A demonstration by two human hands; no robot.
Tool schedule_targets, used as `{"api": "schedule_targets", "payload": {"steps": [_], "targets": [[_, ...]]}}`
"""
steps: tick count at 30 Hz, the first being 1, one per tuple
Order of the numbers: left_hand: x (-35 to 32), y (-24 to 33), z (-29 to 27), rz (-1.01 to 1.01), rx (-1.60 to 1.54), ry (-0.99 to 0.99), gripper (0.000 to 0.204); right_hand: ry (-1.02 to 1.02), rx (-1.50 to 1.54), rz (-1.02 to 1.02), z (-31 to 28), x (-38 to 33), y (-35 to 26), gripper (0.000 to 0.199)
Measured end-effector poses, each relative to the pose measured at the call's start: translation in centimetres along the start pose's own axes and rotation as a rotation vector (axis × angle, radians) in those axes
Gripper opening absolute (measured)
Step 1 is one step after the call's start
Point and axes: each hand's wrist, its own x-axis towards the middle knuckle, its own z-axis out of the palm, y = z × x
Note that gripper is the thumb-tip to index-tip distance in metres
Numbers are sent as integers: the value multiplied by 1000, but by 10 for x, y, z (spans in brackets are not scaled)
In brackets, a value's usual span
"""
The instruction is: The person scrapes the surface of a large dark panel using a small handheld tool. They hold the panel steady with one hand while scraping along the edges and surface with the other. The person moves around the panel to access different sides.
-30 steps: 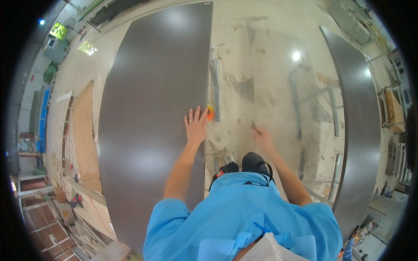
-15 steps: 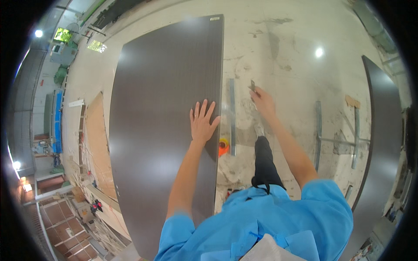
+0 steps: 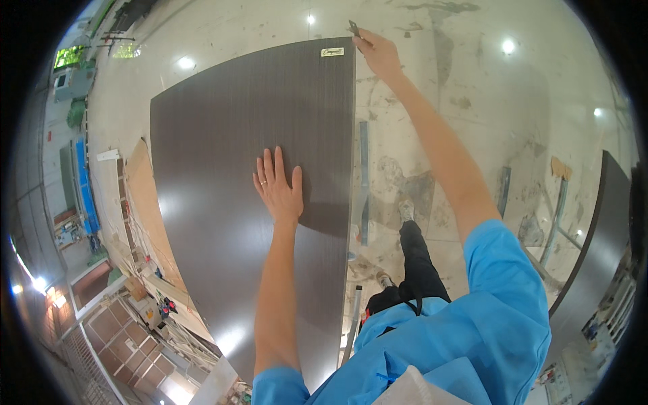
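Observation:
A large dark brown wood-grain panel (image 3: 236, 128) lies in front of me, longer away from me than it is wide. My left hand (image 3: 279, 196) rests flat on its top, fingers stretched out, a ring on one of them. My right hand (image 3: 380, 55) is closed around a small flat dark tool (image 3: 354, 28), perhaps a blade, whose tip points up past the fingers. That hand is just off the panel's far right corner; whether the tool touches the edge I cannot tell. Near the corner, a small pale label (image 3: 332, 52) is stuck on the surface.
Grey metal bars (image 3: 364, 182) stand along the panel's right side. Another dark panel (image 3: 587, 250) is at the right, with metal supports (image 3: 555, 212) beside it. To the left lies a brown board (image 3: 150, 202). The tiled floor (image 3: 432, 101) is stained.
My right hand has moved far forward with the tool, from beside the panel's right edge to its far corner. My left hand has slid leftward on the panel. The view has shifted forward.

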Motion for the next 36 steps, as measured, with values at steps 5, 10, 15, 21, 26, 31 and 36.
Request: {"api": "schedule_targets", "payload": {"steps": [5,10,15,21,26,31,36], "targets": [[0,-1,2,-45,8,-46,68,-141,57,-112,-2,8,12,39],[-2,-3,5,12,-4,11,68,-307,-301,-521,-17,-83,-5,35],[-1,-4,3,18,25,-9,71,-848,-398,-585,-46,-134,-26,38],[-1,-2,-1,7,24,-30,71,-211,-165,-164,-20,21,3,37],[-2,-5,4,14,-5,-7,71,-354,-395,-489,-21,-36,-7,38],[-2,-5,3,24,33,2,69,-908,-428,-640,-46,-106,-32,43],[-3,-4,2,17,-4,-7,70,-413,-425,-328,-25,-19,-12,42]]}}
